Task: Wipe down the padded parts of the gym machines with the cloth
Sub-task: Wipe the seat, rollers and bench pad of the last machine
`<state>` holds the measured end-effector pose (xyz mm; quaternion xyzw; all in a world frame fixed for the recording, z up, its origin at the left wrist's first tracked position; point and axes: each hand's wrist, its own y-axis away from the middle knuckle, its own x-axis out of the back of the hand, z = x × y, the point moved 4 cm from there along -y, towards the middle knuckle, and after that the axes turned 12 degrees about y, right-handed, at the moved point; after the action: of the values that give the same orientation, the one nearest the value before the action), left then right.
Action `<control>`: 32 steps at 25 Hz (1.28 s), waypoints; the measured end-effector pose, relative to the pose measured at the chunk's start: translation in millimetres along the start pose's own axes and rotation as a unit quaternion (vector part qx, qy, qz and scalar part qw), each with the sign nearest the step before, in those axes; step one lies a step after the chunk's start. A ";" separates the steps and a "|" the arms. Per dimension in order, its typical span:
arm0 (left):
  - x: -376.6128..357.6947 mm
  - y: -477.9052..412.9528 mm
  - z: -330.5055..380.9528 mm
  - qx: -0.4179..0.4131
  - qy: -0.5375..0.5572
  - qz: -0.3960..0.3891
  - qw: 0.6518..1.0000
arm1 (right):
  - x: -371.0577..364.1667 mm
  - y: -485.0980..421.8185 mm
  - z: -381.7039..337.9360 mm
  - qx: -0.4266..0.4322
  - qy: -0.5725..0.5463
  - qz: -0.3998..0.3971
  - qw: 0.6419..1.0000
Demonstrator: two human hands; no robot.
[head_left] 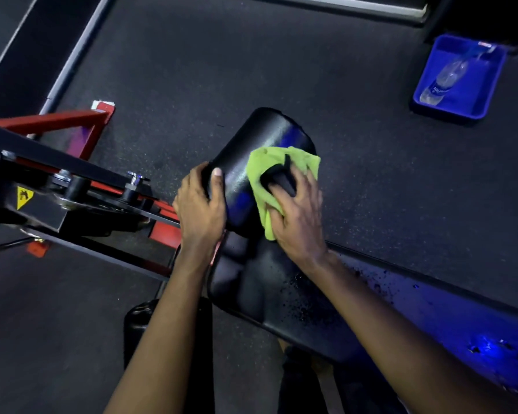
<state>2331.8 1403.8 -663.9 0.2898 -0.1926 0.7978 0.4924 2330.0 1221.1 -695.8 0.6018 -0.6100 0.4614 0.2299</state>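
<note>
The left hand point(202, 204) grips the near left end of the black roller pad point(263, 132), thumb laid over its top. The right hand point(296, 216) clutches the lime-green cloth point(269, 162) against the pad's right side. On the black-and-red machine frame point(81, 171) to the left, a yellow warning sticker point(24, 197) carries a pictogram. On the floor at the far right, a blue tray point(422, 82) holds a clear bottle point(449, 76) whose blue label is too blurred to read.
</note>
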 end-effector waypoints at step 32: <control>-79.8 242.9 -179.8 0.152 -0.104 -0.094 0.978 | -51.2 188.2 111.3 0.051 0.207 -0.328 0.920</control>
<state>2092.5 1349.5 -857.6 0.4593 -0.0915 0.7332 0.4931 2191.2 1126.2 -844.6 0.6702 -0.2927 0.5049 0.4584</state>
